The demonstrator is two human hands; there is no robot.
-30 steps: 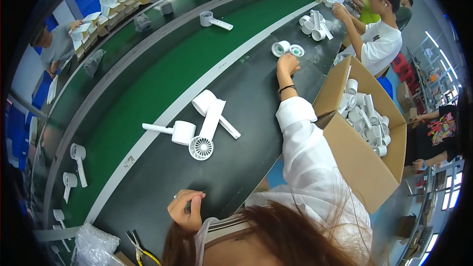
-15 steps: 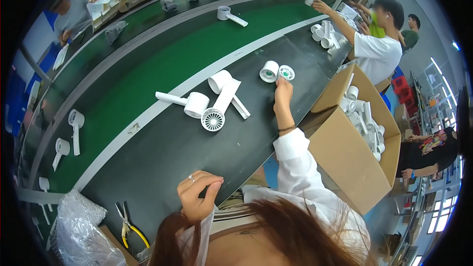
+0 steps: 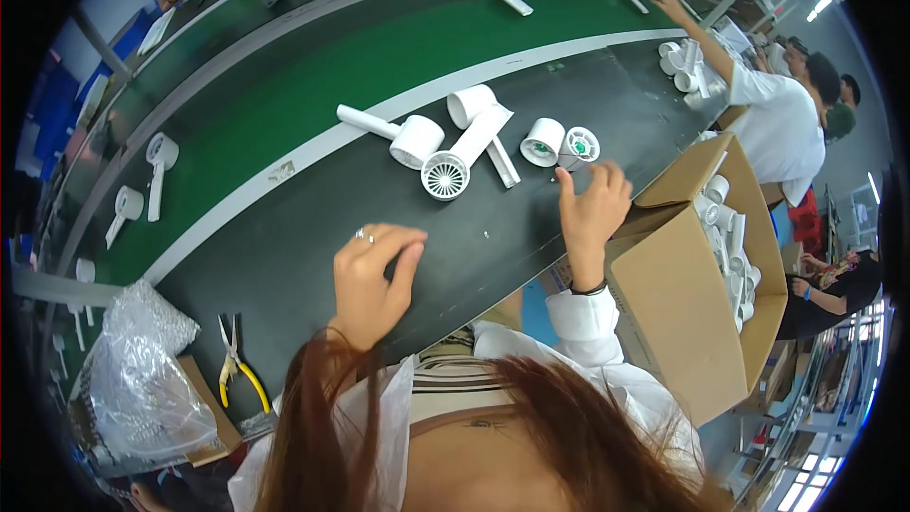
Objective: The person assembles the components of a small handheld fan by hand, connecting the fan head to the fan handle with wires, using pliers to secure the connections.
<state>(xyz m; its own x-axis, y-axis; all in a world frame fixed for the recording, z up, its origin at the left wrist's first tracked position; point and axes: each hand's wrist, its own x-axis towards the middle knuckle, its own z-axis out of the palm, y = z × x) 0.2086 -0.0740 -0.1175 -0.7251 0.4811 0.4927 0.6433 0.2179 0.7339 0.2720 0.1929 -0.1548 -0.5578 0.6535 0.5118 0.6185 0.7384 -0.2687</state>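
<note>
My right hand [image 3: 591, 210] is open, thumb and fingers apart, just on the near side of two short white fan heads. The left fan head [image 3: 541, 142] and the right one [image 3: 579, 147] lie side by side, with green parts inside. My left hand [image 3: 373, 277], a ring on one finger, hovers over the dark table with thumb and fingertips pinched together; anything between them is too small to make out. Beyond it lie several white handheld fan housings with handles: a grilled one [image 3: 445, 174], another [image 3: 417, 140] reaching the belt's border, and a third [image 3: 472, 106] behind.
A cardboard box [image 3: 678, 294] of white fan parts stands at the right. Yellow-handled pliers [image 3: 243, 370] and a clear plastic bag [image 3: 152, 379] lie at the left. The green conveyor belt [image 3: 313, 95] carries more fan housings. A co-worker [image 3: 773, 123] works at the far right.
My right hand has drawn back from the right fan head and opened. My left hand has moved forward over the table. The view has shifted, and the co-worker's hand no longer holds a white part.
</note>
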